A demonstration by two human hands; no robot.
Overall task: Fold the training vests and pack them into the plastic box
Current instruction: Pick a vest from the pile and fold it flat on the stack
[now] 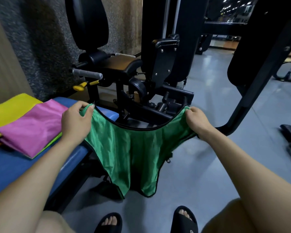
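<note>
Head view showed our left hand [76,121] and right hand [197,121] each pinching a green vest [131,148] corner. Our grip held it off the table's [23,167] right edge. A pink vest [32,126] lay folded there.

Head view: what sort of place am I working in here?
Most likely a gym: a black exercise machine with a padded seat and yellow adjustment lever, and a blue padded bench beside it.
</note>
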